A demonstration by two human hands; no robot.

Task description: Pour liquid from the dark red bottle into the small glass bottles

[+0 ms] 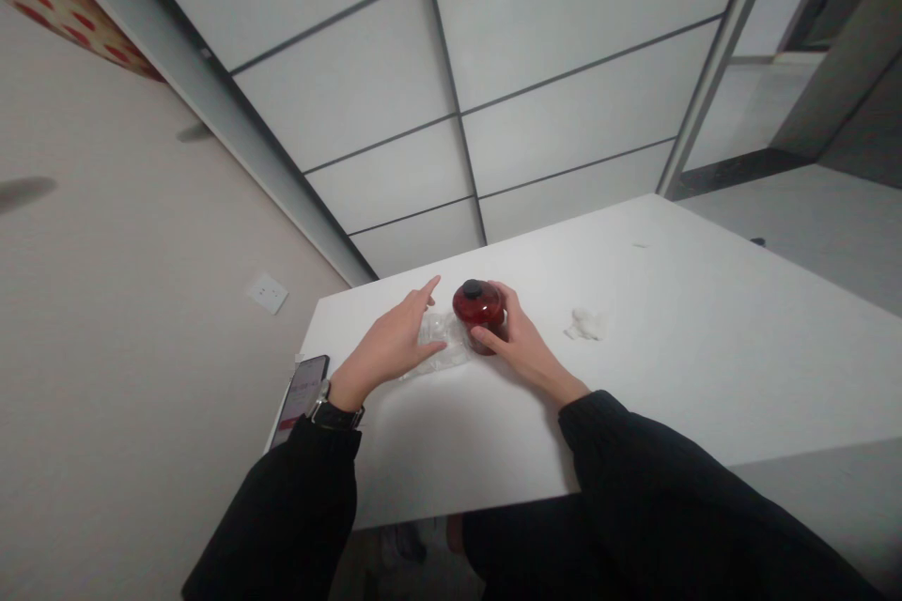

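Note:
A dark red jar (479,315) with a black knob lid stands on the white table (691,366). My right hand (518,343) wraps around its lower right side, thumb at the front and fingers behind. My left hand (395,338) lies flat with its fingers extended, its fingertips on or just above a crumpled clear plastic wrapper (437,343). That wrapper lies between my hands and touches the jar's left side. A white tuft of cotton or tissue (584,324) sits to the right of my right hand.
A smartphone (300,399) with a lit screen lies at the table's left edge, near the watch (333,408) on my left wrist. A beige wall with a socket plate (268,293) runs along the left. Grey floor lies beyond the far right edge.

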